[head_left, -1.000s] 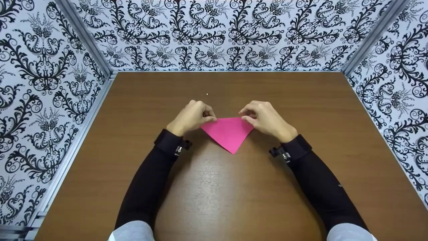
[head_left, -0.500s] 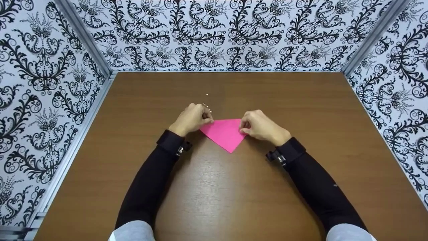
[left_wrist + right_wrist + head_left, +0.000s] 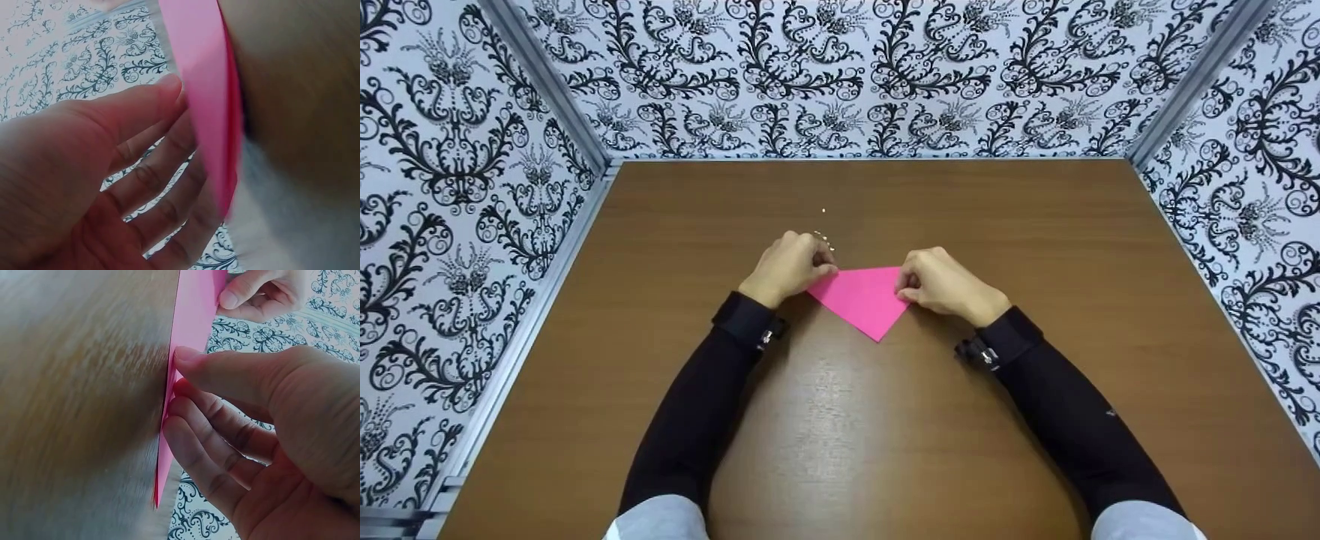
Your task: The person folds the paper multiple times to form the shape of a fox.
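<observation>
A folded sheet of pink paper (image 3: 864,300) lies on the table between the two hands, its pointed corner toward the person. At its upper left edge, my left hand (image 3: 791,268) pinches the paper, thumb on the near side and fingers behind. My right hand (image 3: 949,289) grips the right edge with thumb and fingertips. Seen from the left wrist, the pink paper (image 3: 211,95) shows layers along its edge. In the right wrist view the thumb and several fingertips of the right hand (image 3: 242,416) touch the pink paper (image 3: 194,312).
The brown wooden table (image 3: 840,435) reaches back to patterned black-and-white walls (image 3: 840,82) on the far side and at both sides. A tiny bright speck (image 3: 823,211) lies beyond the hands. More small specks (image 3: 826,241) show beside the left fingers.
The right hand has moved left and toward the person, down the paper's right edge. The paper has shifted slightly left. Specks beside the left fingers have come into view. Little differs over the last half second.
</observation>
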Demonstrator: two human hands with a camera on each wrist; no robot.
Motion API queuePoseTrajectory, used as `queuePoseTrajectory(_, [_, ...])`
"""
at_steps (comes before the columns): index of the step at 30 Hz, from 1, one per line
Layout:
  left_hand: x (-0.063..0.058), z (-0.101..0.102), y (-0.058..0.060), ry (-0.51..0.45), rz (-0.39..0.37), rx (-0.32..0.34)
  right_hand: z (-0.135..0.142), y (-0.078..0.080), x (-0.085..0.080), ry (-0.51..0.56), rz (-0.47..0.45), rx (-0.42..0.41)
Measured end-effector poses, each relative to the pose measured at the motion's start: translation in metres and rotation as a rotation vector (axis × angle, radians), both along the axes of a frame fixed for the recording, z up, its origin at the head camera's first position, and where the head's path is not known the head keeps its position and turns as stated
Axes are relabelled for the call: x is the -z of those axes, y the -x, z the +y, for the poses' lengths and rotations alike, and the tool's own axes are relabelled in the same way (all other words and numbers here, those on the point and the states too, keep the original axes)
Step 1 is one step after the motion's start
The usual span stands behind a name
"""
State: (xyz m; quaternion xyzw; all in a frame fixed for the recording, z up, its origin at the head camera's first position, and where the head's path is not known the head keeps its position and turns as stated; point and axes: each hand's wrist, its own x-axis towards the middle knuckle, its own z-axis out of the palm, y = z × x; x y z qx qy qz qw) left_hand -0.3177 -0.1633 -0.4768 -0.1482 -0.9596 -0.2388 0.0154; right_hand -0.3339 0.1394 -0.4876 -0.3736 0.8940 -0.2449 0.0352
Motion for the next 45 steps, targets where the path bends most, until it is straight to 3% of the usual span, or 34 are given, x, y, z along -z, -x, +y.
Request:
queuePoseTrajectory(6, [-0.008, 0.006, -0.008, 0.047, 0.123, 0.051, 0.001, 0.001, 0.000, -0.006, 0.003, 0.009])
queuePoseTrajectory(10, [-0.011, 0.014, -0.021, 0.081, 0.211, 0.160, 0.003, 0.001, -0.001, -0.011, 0.004, 0.017])
queuePoseTrajectory(13, [-0.007, 0.021, -0.032, 0.114, 0.235, 0.239, 0.004, 0.002, -0.001, -0.011, 0.001, 0.022])
queuePoseTrajectory(17, [-0.001, 0.027, -0.043, 0.148, 0.217, 0.277, 0.005, 0.002, 0.000, -0.009, -0.005, 0.026])
queuePoseTrajectory(22, [0.008, 0.025, -0.049, 0.161, 0.166, 0.263, 0.003, 0.001, 0.000, -0.008, -0.010, 0.022])
queuePoseTrajectory(26, [0.014, 0.021, -0.048, 0.167, 0.122, 0.256, 0.002, 0.000, 0.001, -0.003, -0.011, 0.011])
queuePoseTrajectory(37, [0.016, 0.015, -0.045, 0.173, 0.115, 0.294, -0.003, -0.008, -0.005, -0.007, 0.024, -0.025])
queuePoseTrajectory(45, [0.016, 0.015, -0.045, 0.159, 0.082, 0.271, -0.014, -0.027, -0.006, -0.002, 0.052, -0.145])
